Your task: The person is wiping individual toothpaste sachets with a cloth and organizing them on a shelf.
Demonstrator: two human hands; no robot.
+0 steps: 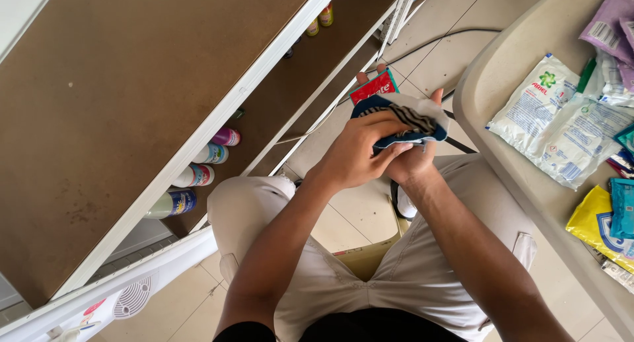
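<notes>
Beige tiled floor [370, 213]; brown shelf unit [132, 98] left; cream table [528, 177] right.

Red packet [374, 86] by fingertips; white sachets [561, 121] (green-marked), yellow pack [593, 223] on table.

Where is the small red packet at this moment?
In the head view, the red packet is at top centre, in the right hand behind the striped cloth, above the tiled floor.

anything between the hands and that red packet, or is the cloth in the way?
The cloth is. The left hand presses it over the red packet, which the right hand holds from below. Only the packet's top shows past the cloth.
</notes>
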